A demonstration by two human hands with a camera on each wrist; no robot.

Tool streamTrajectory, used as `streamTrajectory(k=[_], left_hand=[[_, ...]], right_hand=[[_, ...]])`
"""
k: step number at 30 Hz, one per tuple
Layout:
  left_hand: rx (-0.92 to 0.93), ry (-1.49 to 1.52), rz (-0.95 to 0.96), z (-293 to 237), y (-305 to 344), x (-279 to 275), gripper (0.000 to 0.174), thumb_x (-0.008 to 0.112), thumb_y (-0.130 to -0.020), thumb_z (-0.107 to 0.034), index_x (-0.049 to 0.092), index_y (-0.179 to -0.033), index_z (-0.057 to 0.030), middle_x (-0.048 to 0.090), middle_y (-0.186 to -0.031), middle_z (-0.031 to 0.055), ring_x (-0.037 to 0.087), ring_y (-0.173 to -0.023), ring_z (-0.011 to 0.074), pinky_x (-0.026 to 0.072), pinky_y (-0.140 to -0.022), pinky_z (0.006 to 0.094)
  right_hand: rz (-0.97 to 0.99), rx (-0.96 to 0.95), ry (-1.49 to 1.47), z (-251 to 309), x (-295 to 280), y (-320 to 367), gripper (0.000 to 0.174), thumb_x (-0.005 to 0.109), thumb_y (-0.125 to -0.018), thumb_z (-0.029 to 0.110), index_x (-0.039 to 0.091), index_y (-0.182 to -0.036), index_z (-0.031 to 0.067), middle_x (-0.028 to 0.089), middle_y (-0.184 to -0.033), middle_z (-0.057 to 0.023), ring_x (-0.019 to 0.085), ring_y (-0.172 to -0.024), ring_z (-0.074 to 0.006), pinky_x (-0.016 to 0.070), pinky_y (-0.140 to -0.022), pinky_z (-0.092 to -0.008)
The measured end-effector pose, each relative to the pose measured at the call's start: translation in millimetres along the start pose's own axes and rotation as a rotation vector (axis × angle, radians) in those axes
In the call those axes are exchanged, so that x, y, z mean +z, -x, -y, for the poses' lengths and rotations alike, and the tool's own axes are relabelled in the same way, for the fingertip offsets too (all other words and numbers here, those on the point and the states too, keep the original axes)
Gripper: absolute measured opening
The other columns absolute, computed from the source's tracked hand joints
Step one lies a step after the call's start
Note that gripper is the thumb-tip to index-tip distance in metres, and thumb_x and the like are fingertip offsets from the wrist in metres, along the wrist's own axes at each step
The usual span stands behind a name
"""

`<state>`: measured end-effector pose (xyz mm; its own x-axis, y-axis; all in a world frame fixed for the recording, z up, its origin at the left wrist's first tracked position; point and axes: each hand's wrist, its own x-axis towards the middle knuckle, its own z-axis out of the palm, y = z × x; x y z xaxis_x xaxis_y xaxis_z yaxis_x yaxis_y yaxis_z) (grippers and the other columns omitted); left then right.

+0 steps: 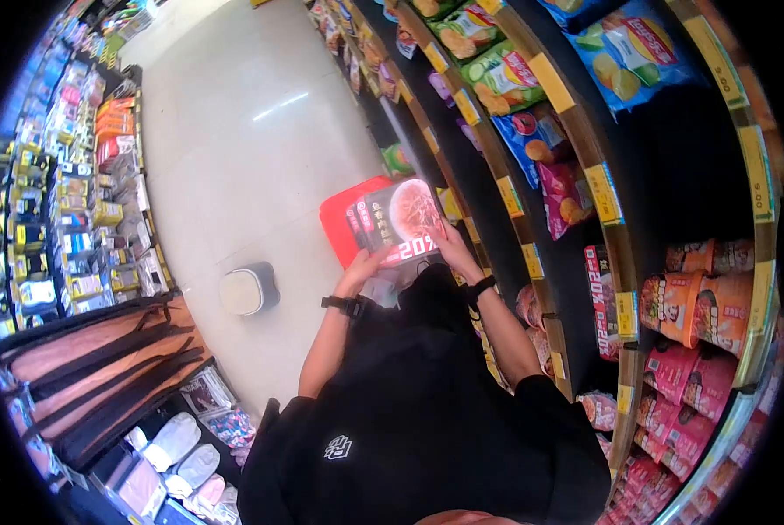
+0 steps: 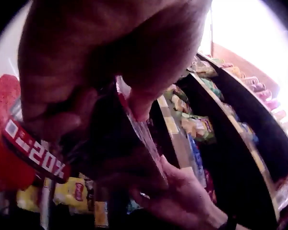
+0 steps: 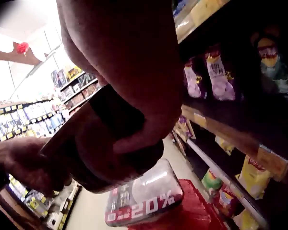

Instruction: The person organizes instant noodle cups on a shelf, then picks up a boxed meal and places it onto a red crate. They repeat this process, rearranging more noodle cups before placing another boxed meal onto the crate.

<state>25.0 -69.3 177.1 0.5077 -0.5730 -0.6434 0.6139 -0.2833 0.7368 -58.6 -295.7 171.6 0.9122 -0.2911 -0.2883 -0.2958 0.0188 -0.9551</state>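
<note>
Both hands hold a flat dark food box [image 1: 400, 219] with a noodle-dish picture and white "20%" lettering, in front of the body. The left hand [image 1: 370, 265] grips its near left edge. At the right edge, the right hand [image 1: 451, 249] has its thumb over the top. A red item with rounded corners [image 1: 344, 223] shows behind and left of the box. In the right wrist view, the right hand [image 3: 134, 91] grips the dark package [image 3: 101, 148], while another "20%" box [image 3: 146, 194] appears beyond it, over the red surface.
Shelves with chip bags [image 1: 506, 79] and yellow price tags stand close on the right. Instant-noodle cups [image 1: 698, 306] and a similar "20%" box [image 1: 604, 302] sit lower there. A grey stool [image 1: 247, 290] is on the aisle floor. Hanging goods [image 1: 77, 210] line the left.
</note>
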Motion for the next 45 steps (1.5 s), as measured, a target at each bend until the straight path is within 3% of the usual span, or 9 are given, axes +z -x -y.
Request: streamTrajectory(k=[6, 9, 16, 19, 26, 29, 40, 41, 45], left_hand=[[0.017, -0.057, -0.104, 42.5, -30.9, -31.2, 0.050, 0.059, -0.092, -0.045, 0.062, -0.115, -0.0007, 0.063, -0.088, 0.0019, 0.053, -0.069, 0.0085, 0.0412, -0.059, 0.0247], [0.019, -0.089, -0.125, 50.8, -36.4, -32.8, 0.046, 0.056, -0.095, -0.037, 0.060, -0.121, 0.0006, 0.067, -0.102, 0.0091, 0.065, -0.085, 0.0147, 0.0522, -0.075, 0.0299], [0.065, -0.036, -0.126, 63.7, -41.3, -27.6, 0.041, 0.052, -0.098, -0.032, 0.058, -0.122, 0.0010, 0.066, -0.107, 0.0099, 0.066, -0.091, 0.0173, 0.0549, -0.075, 0.0305], [0.094, 0.087, -0.178, 62.1, -37.0, -17.3, 0.042, 0.057, -0.094, -0.046, 0.063, -0.110, -0.0071, 0.061, -0.083, -0.0021, 0.049, -0.064, 0.0070, 0.0377, -0.054, 0.0239], [0.088, 0.174, -0.103, 83.0, -56.0, -19.5, 0.038, 0.055, -0.097, -0.039, 0.056, -0.120, -0.0084, 0.063, -0.101, -0.0016, 0.056, -0.073, 0.0077, 0.0399, -0.056, 0.0232], [0.117, 0.176, -0.124, 85.5, -55.3, -18.3, 0.042, 0.052, -0.099, -0.031, 0.055, -0.125, 0.0012, 0.062, -0.111, 0.0078, 0.062, -0.093, 0.0161, 0.0533, -0.075, 0.0296], [0.007, 0.231, -0.117, 82.4, -57.6, -15.7, 0.042, 0.054, -0.097, -0.042, 0.055, -0.119, -0.0064, 0.064, -0.100, 0.0005, 0.054, -0.072, 0.0065, 0.0360, -0.054, 0.0223], [-0.063, 0.077, -0.106, 82.1, -59.7, -29.5, 0.064, 0.062, -0.091, -0.047, 0.046, -0.130, 0.0003, 0.063, -0.110, 0.0109, 0.061, -0.089, 0.0152, 0.0475, -0.070, 0.0283], [0.106, -0.369, -0.479, 67.0, -51.4, -19.3, 0.098, 0.071, -0.081, -0.052, 0.026, -0.138, 0.0134, 0.051, -0.125, 0.0242, 0.056, -0.108, 0.0347, 0.0435, -0.094, 0.0444]], right_hand=[[0.115, 0.083, -0.213, -75.8, 27.9, -39.5, 0.050, 0.057, -0.093, 0.007, 0.040, -0.139, 0.0000, 0.055, -0.127, -0.0066, 0.053, -0.112, -0.0146, 0.0415, -0.099, -0.0279], [0.016, 0.050, -0.145, -92.2, 44.2, -39.3, 0.069, 0.068, -0.083, 0.009, 0.033, -0.142, 0.0004, 0.048, -0.133, -0.0114, 0.047, -0.122, -0.0206, 0.0374, -0.105, -0.0327], [-0.082, 0.116, -0.120, -94.7, 47.6, -27.9, 0.076, 0.070, -0.084, 0.020, 0.028, -0.144, -0.0011, 0.043, -0.140, -0.0162, 0.042, -0.129, -0.0232, 0.0342, -0.107, -0.0328], [-0.144, 0.106, -0.113, -101.1, 43.8, -28.1, 0.077, 0.070, -0.085, 0.025, 0.030, -0.144, -0.0013, 0.041, -0.142, -0.0179, 0.042, -0.130, -0.0249, 0.0330, -0.107, -0.0329], [-0.235, 0.028, -0.017, -95.3, 41.4, -23.1, 0.076, 0.071, -0.084, 0.032, 0.035, -0.142, -0.0025, 0.043, -0.141, -0.0194, 0.041, -0.131, -0.0271, 0.0329, -0.108, -0.0342], [-0.155, 0.027, 0.024, -57.4, 36.5, -7.0, 0.077, 0.064, -0.089, 0.036, 0.029, -0.145, -0.0028, 0.035, -0.147, -0.0186, 0.033, -0.137, -0.0252, 0.0255, -0.112, -0.0339], [-0.270, -0.027, 0.017, -42.5, -6.9, 25.1, 0.076, 0.068, -0.088, 0.032, 0.029, -0.145, 0.0010, 0.034, -0.149, -0.0182, 0.035, -0.137, -0.0268, 0.0329, -0.110, -0.0420], [-0.275, -0.042, 0.035, -45.7, -10.9, 26.0, 0.075, 0.069, -0.088, 0.033, 0.031, -0.145, 0.0032, 0.035, -0.149, -0.0169, 0.036, -0.136, -0.0272, 0.0330, -0.110, -0.0415], [-0.305, -0.118, 0.214, -25.5, -27.5, 47.1, 0.067, 0.070, -0.087, 0.032, 0.040, -0.140, 0.0046, 0.040, -0.145, -0.0145, 0.042, -0.130, -0.0261, 0.0390, -0.104, -0.0392]])
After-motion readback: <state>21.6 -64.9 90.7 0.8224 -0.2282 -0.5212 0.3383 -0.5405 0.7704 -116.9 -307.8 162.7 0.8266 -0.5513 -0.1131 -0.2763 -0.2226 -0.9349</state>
